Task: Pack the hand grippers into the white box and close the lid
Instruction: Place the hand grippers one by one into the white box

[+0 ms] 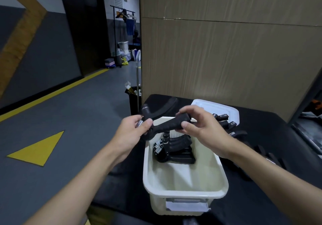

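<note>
I hold one black hand gripper (165, 125) in the air over the far end of the white box (184, 186). My left hand (137, 130) grips its spring end, and my right hand (198, 123) grips the end of a handle. Inside the box, at its far end, lie a few black hand grippers (176, 151) with silver springs. The white lid (217, 109) lies flat on the black table behind the box. More black hand grippers (226, 121) rest on and beside the lid, to the right of my right hand.
The box stands at the left edge of a black table (261, 155). A tall cardboard wall (226, 50) rises right behind the table. Left of the table is grey floor with yellow markings (40, 148). A black bin (134, 99) stands by the table's far left corner.
</note>
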Demonstrator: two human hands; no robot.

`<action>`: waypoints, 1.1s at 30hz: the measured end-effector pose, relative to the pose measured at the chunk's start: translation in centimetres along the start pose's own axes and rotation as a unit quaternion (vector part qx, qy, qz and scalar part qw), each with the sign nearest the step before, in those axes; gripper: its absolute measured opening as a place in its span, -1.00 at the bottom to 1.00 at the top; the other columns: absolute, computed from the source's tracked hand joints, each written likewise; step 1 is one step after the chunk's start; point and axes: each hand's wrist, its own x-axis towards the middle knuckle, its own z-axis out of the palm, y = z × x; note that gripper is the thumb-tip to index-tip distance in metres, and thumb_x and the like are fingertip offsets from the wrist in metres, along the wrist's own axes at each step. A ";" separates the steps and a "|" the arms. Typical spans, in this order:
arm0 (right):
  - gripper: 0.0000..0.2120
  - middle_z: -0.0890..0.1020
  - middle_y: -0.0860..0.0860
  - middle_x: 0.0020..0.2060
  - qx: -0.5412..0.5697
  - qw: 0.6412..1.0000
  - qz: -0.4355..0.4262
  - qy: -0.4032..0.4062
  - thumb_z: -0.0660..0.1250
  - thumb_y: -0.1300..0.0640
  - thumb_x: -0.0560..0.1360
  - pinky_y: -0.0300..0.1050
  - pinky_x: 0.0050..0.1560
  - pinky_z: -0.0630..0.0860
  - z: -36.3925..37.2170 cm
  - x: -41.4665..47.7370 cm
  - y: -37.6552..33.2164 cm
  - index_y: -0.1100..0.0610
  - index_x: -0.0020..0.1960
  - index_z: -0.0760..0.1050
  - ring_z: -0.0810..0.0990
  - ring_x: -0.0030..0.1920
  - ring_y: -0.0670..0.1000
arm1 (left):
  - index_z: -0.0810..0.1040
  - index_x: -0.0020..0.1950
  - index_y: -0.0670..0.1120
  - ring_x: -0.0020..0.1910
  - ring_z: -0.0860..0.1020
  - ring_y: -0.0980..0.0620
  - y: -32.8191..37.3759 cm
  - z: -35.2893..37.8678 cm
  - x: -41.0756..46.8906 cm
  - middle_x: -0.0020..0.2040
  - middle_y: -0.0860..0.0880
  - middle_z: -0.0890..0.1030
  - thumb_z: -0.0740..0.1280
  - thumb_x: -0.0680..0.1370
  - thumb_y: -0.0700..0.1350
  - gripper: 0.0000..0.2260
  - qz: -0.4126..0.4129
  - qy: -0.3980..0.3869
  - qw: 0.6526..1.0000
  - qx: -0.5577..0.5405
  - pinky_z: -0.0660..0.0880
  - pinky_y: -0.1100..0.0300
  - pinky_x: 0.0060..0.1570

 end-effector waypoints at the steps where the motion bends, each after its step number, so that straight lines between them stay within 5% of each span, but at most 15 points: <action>1: -0.68 0.54 0.09 0.17 0.006 1.000 0.029 0.008 0.28 0.29 0.59 0.01 0.18 0.58 0.1 0.8 0.5 0.16 0.32 0.38 0.68 0.05 0.10 | 0.57 -0.06 -0.24 -0.20 0.49 -0.01 -0.4 -0.2 -0.1 -0.23 -0.15 0.58 0.36 0.60 -0.10 -0.81 -0.012 0.038 0.999 -0.037 0.50 0.10 -0.13; 3: -0.57 0.54 0.07 0.25 -0.133 0.987 0.088 0.004 0.29 0.14 0.60 -0.01 0.26 0.52 0.1 2.7 2.1 0.15 0.43 0.29 0.64 0.15 0.10 | 0.52 -0.13 -0.18 -0.30 0.51 0.05 -0.7 0.1 -0.4 -0.32 -0.01 0.56 0.27 0.65 -0.13 -0.81 -0.059 0.105 0.986 -0.114 0.52 0.21 -0.28; 5: -0.43 0.47 0.05 0.38 -0.388 0.910 0.121 -0.087 0.33 0.05 0.56 -0.09 0.37 0.37 0.3 4.4 4.0 0.13 0.51 0.24 0.48 0.34 0.06 | 0.54 -0.04 -0.21 -0.26 0.58 0.07 -0.7 0.8 -0.7 -0.25 -0.04 0.63 0.22 0.67 -0.10 -0.78 -0.095 0.139 0.969 -0.181 0.54 0.25 -0.34; 7: -0.21 0.39 0.03 0.45 -0.508 0.838 0.118 -0.160 0.41 -0.05 0.47 -0.04 0.43 0.25 1.3 5.3 5.6 0.09 0.56 0.11 0.34 0.44 0.06 | 0.55 0.11 -0.31 -0.09 0.58 -0.06 -0.8 1.6 -0.8 -0.09 -0.17 0.63 0.21 0.67 -0.07 -0.70 -0.109 0.155 0.956 -0.223 0.60 0.14 -0.20; 10: -0.13 0.43 0.02 0.37 -0.582 0.791 0.100 -0.161 0.43 -0.16 0.41 0.00 0.39 0.18 2.5 6.2 7.1 0.11 0.54 0.10 0.35 0.40 0.12 | 0.55 0.19 -0.35 0.05 0.61 -0.17 -0.7 2.7 -0.6 0.08 -0.25 0.67 0.23 0.67 -0.06 -0.65 -0.122 0.182 0.944 -0.246 0.53 -0.12 0.22; 13: -0.36 0.50 0.00 0.19 -0.615 0.776 0.067 -0.124 0.41 -0.19 0.39 0.00 0.28 0.24 2.9 6.9 8.4 0.09 0.35 0.33 0.49 0.21 0.09 | 0.55 0.19 -0.35 0.06 0.62 -0.18 -0.8 3.0 -0.3 0.13 -0.29 0.65 0.24 0.66 -0.05 -0.65 -0.121 0.188 0.938 -0.266 0.46 -0.19 0.30; 16: -0.46 0.41 -0.03 0.22 -0.621 0.770 0.054 -0.135 0.40 -0.16 0.39 0.02 0.21 0.24 2.8 7.1 9.5 0.07 0.27 0.41 0.51 0.15 0.06 | 0.55 0.19 -0.36 0.05 0.61 -0.16 -0.8 3.0 -0.1 0.14 -0.30 0.63 0.24 0.66 -0.05 -0.64 -0.120 0.194 0.937 -0.266 0.45 -0.20 0.31; 33: -0.44 0.38 -0.06 0.26 -0.581 0.805 0.041 -0.116 0.44 -0.07 0.40 0.01 0.15 0.29 2.5 7.0 9.9 0.07 0.34 0.41 0.51 0.16 0.05 | 0.57 0.11 -0.32 -0.01 0.62 -0.10 -0.5 3.5 0.0 0.09 -0.26 0.67 0.25 0.66 -0.02 -0.66 -0.116 0.193 0.947 -0.228 0.51 -0.07 0.20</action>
